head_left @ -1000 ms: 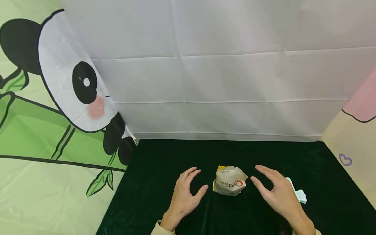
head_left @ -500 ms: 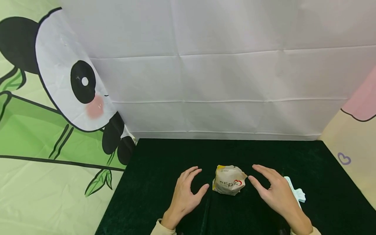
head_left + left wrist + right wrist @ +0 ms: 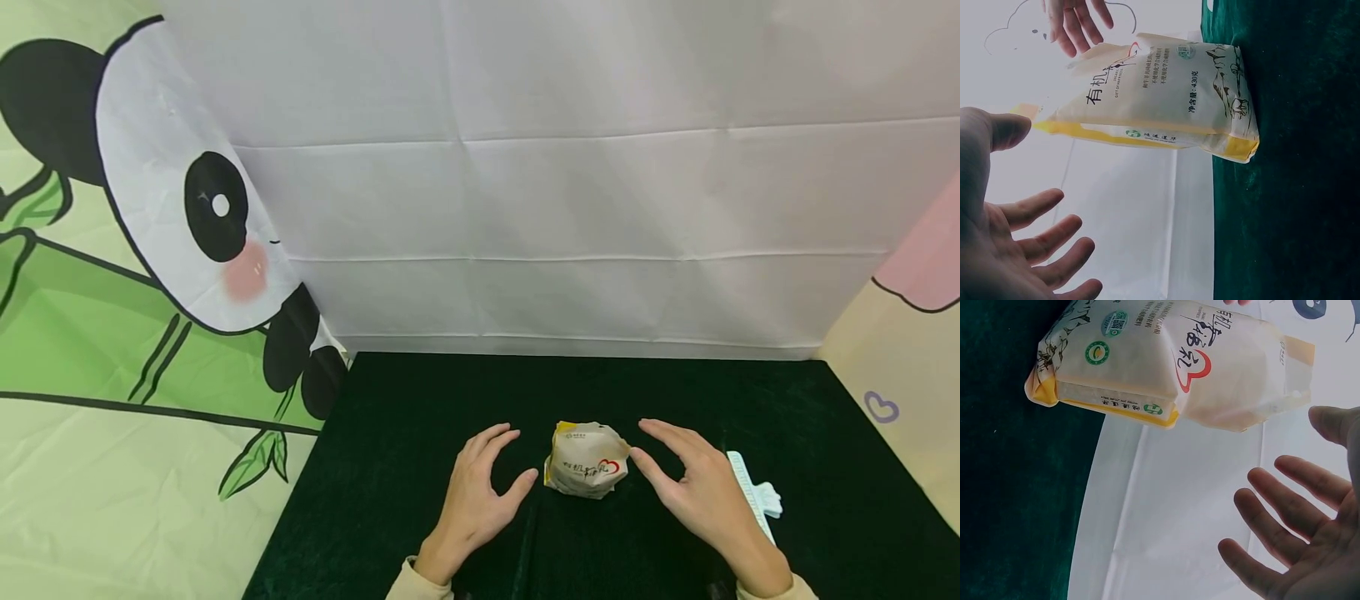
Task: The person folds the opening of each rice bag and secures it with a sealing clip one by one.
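Observation:
A cream bag with yellow sides, printed lettering and a red heart stands upright on a dark green cloth. My left hand is held to its left, fingers spread and thumb towards the bag, with a gap between. On the other side hovers my right hand, its thumb tip close to the bag's right edge; contact is hard to tell in the head view. The right wrist view shows the bag apart from the spread fingers. In the left wrist view the bag is also clear of the left thumb.
A pale mint strip with a knobbed piece on its side lies beyond my right hand, partly hidden by it. The green cloth reaches back to a white sheet. A panda-print sheet hangs at the left.
Both hands have drifted slightly inward towards the bag. More of the mint strip shows beside the right hand. The bag stays in place.

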`<state>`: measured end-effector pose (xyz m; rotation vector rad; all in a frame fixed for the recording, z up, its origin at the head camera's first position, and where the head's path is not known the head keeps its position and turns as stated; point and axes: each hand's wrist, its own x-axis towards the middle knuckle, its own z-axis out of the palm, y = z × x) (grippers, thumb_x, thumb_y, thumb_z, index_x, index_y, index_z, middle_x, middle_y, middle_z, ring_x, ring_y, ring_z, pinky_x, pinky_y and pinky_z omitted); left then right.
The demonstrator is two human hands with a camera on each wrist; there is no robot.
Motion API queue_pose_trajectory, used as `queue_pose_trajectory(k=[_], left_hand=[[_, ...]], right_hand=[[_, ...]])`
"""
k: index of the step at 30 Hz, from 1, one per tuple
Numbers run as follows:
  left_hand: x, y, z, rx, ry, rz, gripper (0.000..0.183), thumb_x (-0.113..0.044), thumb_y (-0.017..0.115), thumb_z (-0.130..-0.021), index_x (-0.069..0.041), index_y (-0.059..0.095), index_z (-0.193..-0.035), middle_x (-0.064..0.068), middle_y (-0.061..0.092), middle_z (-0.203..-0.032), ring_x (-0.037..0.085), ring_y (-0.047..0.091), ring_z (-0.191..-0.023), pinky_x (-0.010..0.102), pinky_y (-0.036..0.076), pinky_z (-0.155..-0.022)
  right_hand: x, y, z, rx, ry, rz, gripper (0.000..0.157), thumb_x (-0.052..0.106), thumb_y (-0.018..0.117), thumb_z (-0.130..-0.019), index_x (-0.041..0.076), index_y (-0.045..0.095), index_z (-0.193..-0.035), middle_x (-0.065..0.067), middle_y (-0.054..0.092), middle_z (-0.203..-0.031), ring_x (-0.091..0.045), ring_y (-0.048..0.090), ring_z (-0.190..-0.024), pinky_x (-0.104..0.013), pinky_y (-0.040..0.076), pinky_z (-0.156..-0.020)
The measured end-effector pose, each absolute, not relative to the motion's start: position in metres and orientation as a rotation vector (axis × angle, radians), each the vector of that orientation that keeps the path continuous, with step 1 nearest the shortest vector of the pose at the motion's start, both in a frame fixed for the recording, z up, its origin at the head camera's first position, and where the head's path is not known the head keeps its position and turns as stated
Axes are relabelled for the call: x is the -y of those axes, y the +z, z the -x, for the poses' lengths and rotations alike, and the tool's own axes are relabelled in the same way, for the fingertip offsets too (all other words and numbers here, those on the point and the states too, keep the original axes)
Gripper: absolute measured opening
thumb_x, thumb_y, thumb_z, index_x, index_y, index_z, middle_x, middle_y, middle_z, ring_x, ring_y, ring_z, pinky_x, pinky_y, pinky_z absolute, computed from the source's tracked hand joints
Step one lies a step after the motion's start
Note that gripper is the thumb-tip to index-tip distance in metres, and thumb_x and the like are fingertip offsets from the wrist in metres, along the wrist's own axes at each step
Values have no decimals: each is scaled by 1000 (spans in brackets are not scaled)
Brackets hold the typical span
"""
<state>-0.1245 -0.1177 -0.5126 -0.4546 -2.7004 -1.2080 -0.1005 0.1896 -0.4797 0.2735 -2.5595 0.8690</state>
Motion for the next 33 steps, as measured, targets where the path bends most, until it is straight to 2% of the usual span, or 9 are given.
queue_pose_trajectory(k=[8, 16, 27, 33], left_hand=[[116, -513, 124, 2714, -1228, 460, 54, -48, 72, -98, -27, 61, -147, 0, 54, -158, 28, 49, -146, 64, 42, -116], [114, -511, 125, 2704, -1247, 476, 53, -43, 73, -98, -25, 61, -146, 2, 54, -158, 29, 49, -146, 64, 42, -116], [111, -514, 125, 2703, -1247, 488, 55, -51, 70, -99, -27, 61, -147, 2, 54, -159, 27, 50, -145, 63, 43, -115], [109, -513, 126, 2714, -1239, 492, 54, -50, 71, -99, -26, 61, -147, 1, 54, -158, 27, 49, -146, 63, 42, -116]], right_hand=[[-188, -480, 101, 2560, 866, -273, 40, 27, 79, -97, 10, 73, -133, -16, 74, -134, -41, 69, -123, -67, 55, -97], [-187, -480, 101, 2576, 875, -261, 40, 27, 78, -98, 9, 72, -133, -17, 73, -135, -42, 68, -124, -68, 54, -98], [-184, -481, 103, 2584, 888, -254, 40, 28, 78, -99, 10, 72, -134, -15, 73, -136, -41, 68, -125, -67, 55, -98], [-183, -482, 103, 2557, 897, -275, 39, 26, 78, -98, 9, 73, -133, -16, 73, -135, -41, 68, -124, -67, 55, -97]])
